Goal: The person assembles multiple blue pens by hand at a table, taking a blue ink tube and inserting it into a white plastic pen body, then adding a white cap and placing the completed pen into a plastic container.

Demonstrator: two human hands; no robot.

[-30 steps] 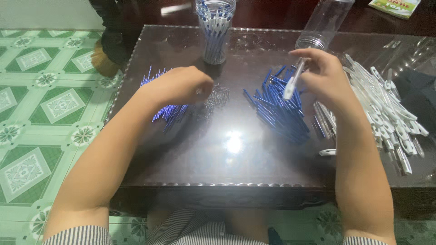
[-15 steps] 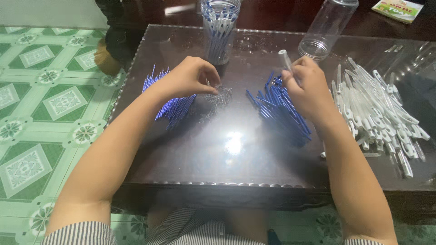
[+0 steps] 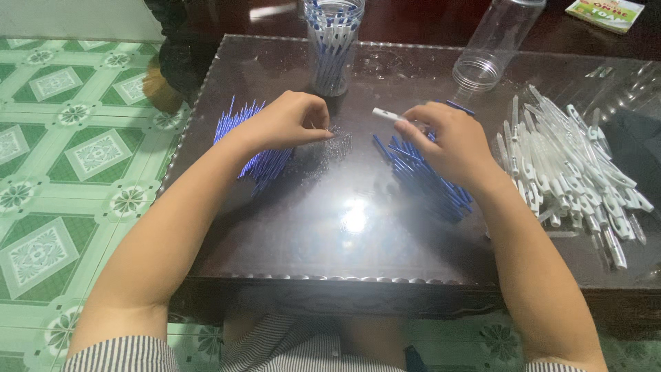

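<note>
Assembly looks barely underway in the head view: right hand pinches one white pen barrel in closed fingers over the blue refill pile, while left hand curls its fingers at tiny clear bits on the counter. One jar holds finished pens, a second jar lies empty, and white barrels remain heaped, so by my judgement most work is left.

Single view, from a camera worn on the person's head, facing steeply down and forward over the dark glass tabletop. Close range: forearms fill the foreground, both hands sit mid-frame. Green patterned floor tiles show at left; no second view overlaps.
</note>
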